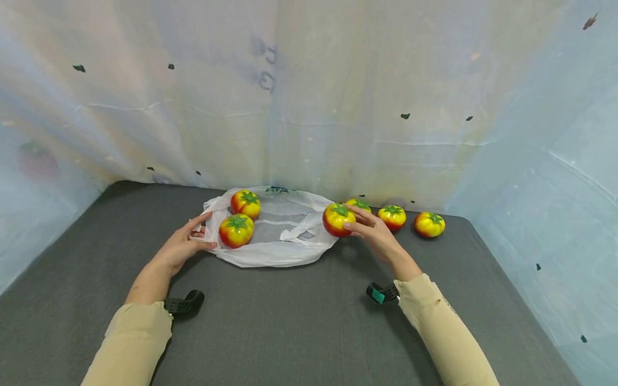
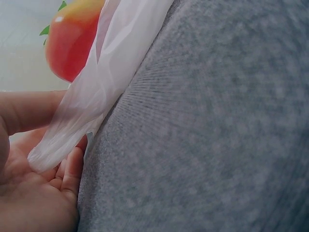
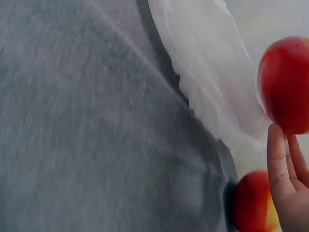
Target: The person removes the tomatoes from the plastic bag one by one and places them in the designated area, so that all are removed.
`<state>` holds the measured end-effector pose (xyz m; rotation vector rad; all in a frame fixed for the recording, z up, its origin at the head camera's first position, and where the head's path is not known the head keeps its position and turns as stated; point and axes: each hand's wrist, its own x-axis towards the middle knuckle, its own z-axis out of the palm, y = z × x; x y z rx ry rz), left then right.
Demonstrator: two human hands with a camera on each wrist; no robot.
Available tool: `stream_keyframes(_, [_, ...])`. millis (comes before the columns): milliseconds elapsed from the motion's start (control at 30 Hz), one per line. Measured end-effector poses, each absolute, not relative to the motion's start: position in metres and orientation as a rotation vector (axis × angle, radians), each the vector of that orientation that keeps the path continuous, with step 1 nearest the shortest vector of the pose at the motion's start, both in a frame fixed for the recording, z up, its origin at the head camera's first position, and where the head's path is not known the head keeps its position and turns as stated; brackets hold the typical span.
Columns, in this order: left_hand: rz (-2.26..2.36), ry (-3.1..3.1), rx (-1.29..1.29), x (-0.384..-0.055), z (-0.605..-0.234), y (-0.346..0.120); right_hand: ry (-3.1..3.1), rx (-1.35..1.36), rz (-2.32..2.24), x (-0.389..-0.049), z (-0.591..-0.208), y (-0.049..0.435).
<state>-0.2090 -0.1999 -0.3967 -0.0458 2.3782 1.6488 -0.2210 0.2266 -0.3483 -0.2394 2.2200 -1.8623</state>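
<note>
1. Far L: pale L sheeting (image 1: 38,230) stands along desk's L edge; blurred red shape (image 1: 38,161) shows on it.
2. L sleeve (image 1: 127,343), beige, comes in over desk's near edge, L side; black L strap (image 1: 183,303) at wrist.
3. L hand (image 1: 181,244) is at bag's L end: thumb & forefinger spread apart on the plastic, other fingers curled. Can't tell if this grip pinches the bag or just props it.
4. White bag (image 1: 270,256), thin plastic, lies nr desk's far edge, a bit L of its middle; green print (image 1: 277,189) at its far rim, loose white strip (image 1: 294,234) twd its R end.
5. In bag's L end: rear fruit (image 1: 245,204) & front fruit (image 1: 236,231), both red/yellow w/ green leafy tops, close together.
6. Held fruit (image 1: 336,221), same kind, overlaps bag's R end in head view; can't tell if they touch.
7. R hand (image 1: 369,233) pinches held fruit btwn thumb & fingers, from its R side.
8. Half-hidden fruit (image 1: 357,203) sits just behind R hand, by desk's far edge.
9. R strap (image 1: 381,292), black w/ green patch; beige R sleeve (image 1: 444,332) crosses desk's near edge, R side.
10. Middle fruit (image 1: 392,217), then end fruit (image 1: 429,224) nr desk's far R corner, a small gap apart.
</note>
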Motion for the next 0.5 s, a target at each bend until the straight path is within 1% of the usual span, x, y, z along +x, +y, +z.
stream_keyframes(500, [1.67, 2.385, -0.023, -0.21, -0.397, -0.199, 2.249, -0.25, -1.779, -0.215, -0.351, 0.258])
